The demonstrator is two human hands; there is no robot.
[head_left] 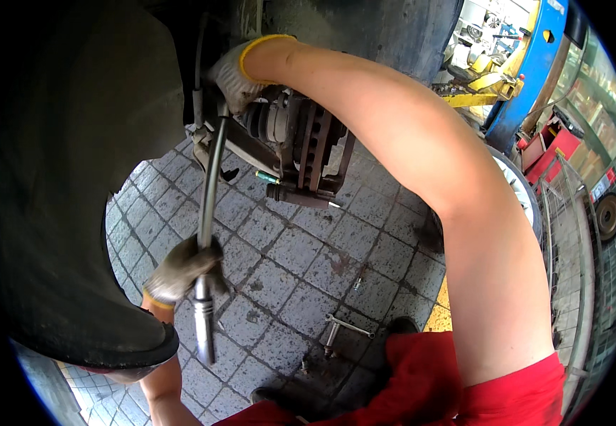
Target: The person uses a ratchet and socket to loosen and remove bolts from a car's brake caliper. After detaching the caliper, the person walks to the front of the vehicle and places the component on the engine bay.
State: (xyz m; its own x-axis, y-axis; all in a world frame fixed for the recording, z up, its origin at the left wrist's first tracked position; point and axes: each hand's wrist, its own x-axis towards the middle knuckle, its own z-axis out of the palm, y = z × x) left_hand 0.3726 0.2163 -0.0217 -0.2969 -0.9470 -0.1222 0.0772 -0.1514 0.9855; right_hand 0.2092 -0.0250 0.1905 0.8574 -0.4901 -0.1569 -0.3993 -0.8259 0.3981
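A long steel wrench (212, 177) with a ringed, shiny handle end slants down across the left-middle of the head view. My left hand (184, 272), in a grey work glove with a yellow cuff, is closed round its lower part, slightly blurred. Up under the wheel arch, my right hand (238, 77), in a matching glove, is closed at the wrench's upper end; its fingers and the wrench head are partly hidden. Beside that hand is a rusty brake disc (315, 145), seen edge-on. Below the disc sits a dark brake caliper part (297, 195) with a pale-tipped pin.
A dark wheel arch (109, 92) curves along the left. On the tiled floor (272, 255) lie a combination spanner (354, 326), a ratchet (332, 337) and small metal pieces. To the right stand a blue lift post (531, 78), a wheel (514, 181) and a wire rack (570, 220).
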